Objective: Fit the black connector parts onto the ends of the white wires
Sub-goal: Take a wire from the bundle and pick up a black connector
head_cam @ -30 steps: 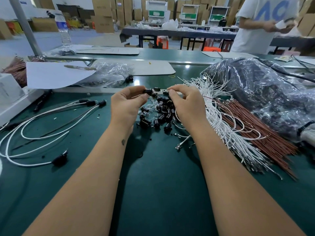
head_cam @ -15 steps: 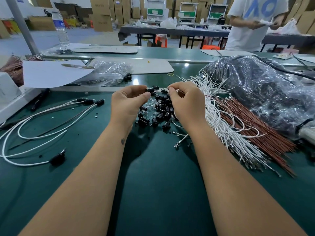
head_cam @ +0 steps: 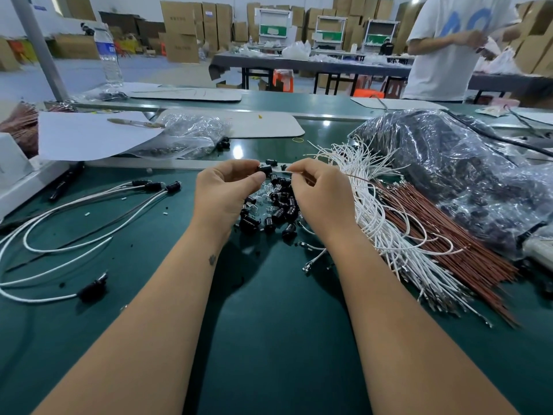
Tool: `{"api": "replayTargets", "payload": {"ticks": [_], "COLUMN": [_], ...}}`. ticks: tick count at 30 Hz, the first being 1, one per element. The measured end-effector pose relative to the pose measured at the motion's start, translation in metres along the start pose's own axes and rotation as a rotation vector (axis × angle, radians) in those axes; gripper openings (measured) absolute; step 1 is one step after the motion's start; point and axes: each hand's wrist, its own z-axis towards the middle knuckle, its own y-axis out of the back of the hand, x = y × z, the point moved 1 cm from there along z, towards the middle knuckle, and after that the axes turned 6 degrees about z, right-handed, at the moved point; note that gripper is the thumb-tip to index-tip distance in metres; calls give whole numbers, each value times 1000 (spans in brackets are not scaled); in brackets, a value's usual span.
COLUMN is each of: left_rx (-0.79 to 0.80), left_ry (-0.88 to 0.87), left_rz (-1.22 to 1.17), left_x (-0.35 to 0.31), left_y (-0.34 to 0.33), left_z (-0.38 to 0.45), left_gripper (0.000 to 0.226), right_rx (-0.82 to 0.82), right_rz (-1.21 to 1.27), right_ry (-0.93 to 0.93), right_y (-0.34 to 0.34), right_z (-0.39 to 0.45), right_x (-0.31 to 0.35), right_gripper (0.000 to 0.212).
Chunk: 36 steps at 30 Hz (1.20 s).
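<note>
Left hand: fingers curled, pinching one black connector at the tips, held above the tabletop.

Right hand: fingers pinched on the end of a white wire, its tip just beside the connector, apart by a small gap; whether it carries a metal end cannot be told.

Loose connectors: heap directly below the fingers, between both hands.

White wire bundle: right of the right fingers, beside brown wires.

Finished wires: left of the left fingers, connectors already fitted.

Risks, as judged:
- Wire tip meets the connector off-line and bends instead of entering.
- Thin grip slips; the connector drops into the heap and is lost among the others.
- The held wire drags its neighbours out of the bundle and tangles them.
- A half-seated connector pulls off afterwards.
</note>
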Motion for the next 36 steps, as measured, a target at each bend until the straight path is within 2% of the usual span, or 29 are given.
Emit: {"api": "replayTargets", "payload": {"ticks": [2, 6, 14, 20, 27, 36], "left_rx": [7, 20, 39, 64, 87, 88], "left_ry": [-6, -14, 20, 55, -27, -9], "left_rz": [12, 42, 19, -21, 53, 82], "left_x": [0, 1, 0, -1, 0, 1], "left_y": [1, 2, 0, -1, 1, -6], "left_z": [0, 0, -2, -2, -2, -5], "left_gripper": [18, 19, 10, 4, 22, 13], "right_rx": [48, 94, 56, 59, 69, 116], "right_rz": [-43, -20, -20, -61, -8, -78], "right_ry": [22, 77, 172, 138, 65, -25], "right_y": [-2, -4, -6, -10, -12, -19], "right_z": [-1, -3, -3, -6, -5, -7], "right_x": [-1, 3, 5, 6, 5, 1], "right_gripper": [21, 12, 11, 10, 16, 12]}}
